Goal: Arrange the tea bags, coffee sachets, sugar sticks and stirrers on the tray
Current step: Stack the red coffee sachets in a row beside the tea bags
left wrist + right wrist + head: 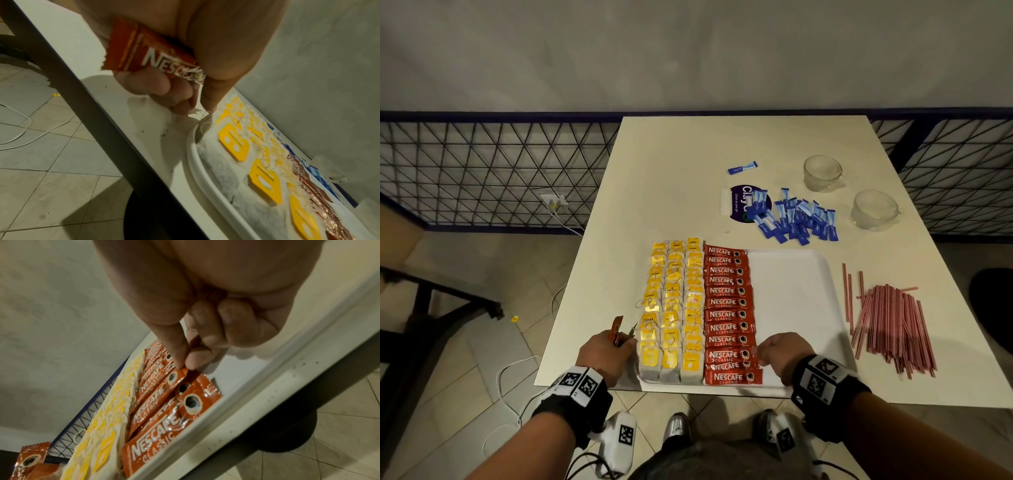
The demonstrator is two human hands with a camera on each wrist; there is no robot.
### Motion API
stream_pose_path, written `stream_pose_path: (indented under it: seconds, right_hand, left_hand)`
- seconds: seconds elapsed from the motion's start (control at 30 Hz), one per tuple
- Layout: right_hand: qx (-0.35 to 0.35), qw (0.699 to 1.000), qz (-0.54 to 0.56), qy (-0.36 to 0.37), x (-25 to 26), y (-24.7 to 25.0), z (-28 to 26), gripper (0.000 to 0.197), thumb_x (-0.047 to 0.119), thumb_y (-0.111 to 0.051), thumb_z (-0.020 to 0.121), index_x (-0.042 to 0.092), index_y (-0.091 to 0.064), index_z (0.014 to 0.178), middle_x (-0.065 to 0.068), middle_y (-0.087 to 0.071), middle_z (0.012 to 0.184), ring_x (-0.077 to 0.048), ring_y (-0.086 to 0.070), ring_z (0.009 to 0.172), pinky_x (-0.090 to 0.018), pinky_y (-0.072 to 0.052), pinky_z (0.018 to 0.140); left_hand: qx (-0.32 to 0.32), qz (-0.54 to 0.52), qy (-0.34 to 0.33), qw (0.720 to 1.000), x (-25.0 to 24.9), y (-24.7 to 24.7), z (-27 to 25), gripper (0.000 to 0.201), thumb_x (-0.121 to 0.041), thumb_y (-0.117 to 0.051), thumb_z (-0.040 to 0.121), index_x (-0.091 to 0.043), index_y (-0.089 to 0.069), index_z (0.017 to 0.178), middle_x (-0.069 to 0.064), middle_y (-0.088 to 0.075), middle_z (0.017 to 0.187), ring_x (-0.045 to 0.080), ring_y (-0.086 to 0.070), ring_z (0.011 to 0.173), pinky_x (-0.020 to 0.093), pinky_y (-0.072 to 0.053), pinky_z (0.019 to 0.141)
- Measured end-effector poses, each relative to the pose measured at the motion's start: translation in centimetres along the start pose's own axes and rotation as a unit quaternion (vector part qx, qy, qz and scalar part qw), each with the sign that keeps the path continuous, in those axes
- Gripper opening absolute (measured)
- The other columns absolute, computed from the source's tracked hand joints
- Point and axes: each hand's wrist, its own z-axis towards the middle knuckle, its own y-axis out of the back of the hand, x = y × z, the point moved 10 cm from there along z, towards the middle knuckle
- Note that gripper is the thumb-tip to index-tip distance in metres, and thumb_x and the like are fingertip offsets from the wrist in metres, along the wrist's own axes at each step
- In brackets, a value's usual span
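Observation:
A white tray (791, 291) lies at the table's near edge. Its left part carries three columns of yellow-tagged tea bags (673, 301), and beside them a column of red coffee sachets (726, 308). My left hand (607, 353) hovers by the tray's near-left corner and grips spare coffee sachets (144, 50); its fingertips touch a tea bag string (203, 116). My right hand (774, 353) pinches the right end of a sachet (180, 373) near the column's front. Blue sugar sticks (791, 217) lie piled beyond the tray. Red striped stirrers (890, 322) lie to its right.
Two glass cups (822, 171) (873, 209) stand at the table's far right. A single sugar stick (742, 167) and a round purple sticker (743, 202) lie behind the tray. A mesh railing (500, 171) runs behind the table. Cables trail on the tiled floor (517, 377).

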Motion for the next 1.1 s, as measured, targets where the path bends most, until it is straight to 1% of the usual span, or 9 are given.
stream_pose_path:
  seconds: [0.1,0.17,0.3,0.4,0.47,0.57,0.77,0.97,1.1]
  right_hand:
    - [0.015,0.998,-0.064,0.021,0.8,0.0,-0.4,0.016,0.02,-0.065,0.083,0.01,-0.074,0.092,-0.002,-0.071,0.101,-0.019,-0.063,0.098,-0.034,-0.051,0.093]
    - [0.018,0.997,-0.072,0.023,1.0,0.0,-0.5,0.011,0.02,-0.066,0.081,0.012,-0.072,0.086,-0.002,-0.071,0.099,-0.019,-0.063,0.097,-0.034,-0.052,0.091]
    - [0.009,0.996,-0.084,0.011,0.8,0.6,-0.8,0.027,0.042,-0.06,0.086,0.017,-0.065,0.075,0.004,-0.072,0.087,-0.014,-0.064,0.088,-0.031,-0.052,0.086]
    - [0.051,0.987,-0.154,-0.003,0.2,0.2,-1.0,0.031,0.048,-0.059,0.086,0.02,-0.062,0.074,0.009,-0.07,0.082,-0.01,-0.063,0.087,-0.027,-0.049,0.088]
    - [0.072,0.982,-0.172,-0.008,-0.2,-0.2,-1.0,0.028,0.046,-0.065,0.081,0.019,-0.066,0.076,0.008,-0.071,0.081,-0.009,-0.064,0.085,-0.026,-0.05,0.089]
    - [0.08,0.978,-0.191,-0.007,-0.4,-0.8,-0.8,0.025,0.039,-0.069,0.079,0.015,-0.072,0.084,0.004,-0.074,0.092,-0.011,-0.066,0.093,-0.026,-0.052,0.089]
    - [0.102,0.972,-0.211,0.02,0.1,-1.9,-0.6,0.021,0.036,-0.066,0.085,0.016,-0.072,0.09,0.001,-0.073,0.102,-0.012,-0.064,0.103,-0.031,-0.047,0.097]
    - [0.087,0.973,-0.21,0.029,0.5,-1.5,-0.7,0.027,0.038,-0.063,0.086,0.015,-0.073,0.097,0.003,-0.073,0.101,-0.011,-0.062,0.102,-0.031,-0.047,0.097]
    - [0.079,0.978,-0.189,0.036,0.7,-1.4,-0.8,0.032,0.049,-0.06,0.086,0.02,-0.075,0.087,0.01,-0.074,0.087,-0.005,-0.062,0.09,-0.027,-0.047,0.093]
  left_hand:
    - [-0.005,0.041,-0.014,0.999,-0.4,0.2,-0.1,0.016,-0.042,-0.063,0.086,-0.026,-0.067,0.082,-0.001,-0.066,0.075,0.024,-0.063,0.076,0.034,-0.055,0.074]
    - [-0.006,0.043,-0.016,0.999,-0.5,0.3,-0.1,0.017,-0.043,-0.064,0.085,-0.026,-0.068,0.084,-0.001,-0.066,0.076,0.025,-0.064,0.078,0.036,-0.056,0.074]
    - [0.001,0.032,-0.011,0.999,-0.3,0.2,-0.1,0.017,-0.041,-0.064,0.086,-0.025,-0.065,0.08,0.0,-0.064,0.072,0.026,-0.062,0.072,0.038,-0.057,0.074]
    - [0.006,0.024,-0.009,1.0,-0.2,0.2,-0.3,0.017,-0.04,-0.064,0.086,-0.025,-0.064,0.078,0.001,-0.064,0.071,0.028,-0.062,0.071,0.039,-0.057,0.076]
    - [0.005,0.021,-0.005,1.0,-0.2,0.2,-0.3,0.017,-0.039,-0.063,0.087,-0.027,-0.062,0.076,0.001,-0.065,0.072,0.03,-0.066,0.077,0.04,-0.057,0.077]
    - [0.003,0.019,-0.006,1.0,-0.3,0.0,-0.4,0.019,-0.04,-0.064,0.086,-0.027,-0.061,0.074,0.001,-0.064,0.071,0.032,-0.067,0.08,0.041,-0.058,0.077]
    - [0.004,0.026,-0.019,0.999,-0.6,0.0,-0.3,0.017,-0.04,-0.064,0.086,-0.025,-0.068,0.081,0.001,-0.064,0.068,0.03,-0.065,0.075,0.038,-0.057,0.074]
    - [0.002,0.02,-0.015,1.0,-0.4,0.2,-0.4,0.017,-0.039,-0.064,0.086,-0.026,-0.065,0.076,0.0,-0.062,0.065,0.028,-0.062,0.069,0.039,-0.058,0.074]
    - [-0.002,0.013,-0.01,1.0,-0.4,0.3,-0.5,0.016,-0.039,-0.063,0.086,-0.027,-0.064,0.075,0.001,-0.064,0.067,0.029,-0.064,0.071,0.039,-0.057,0.073]
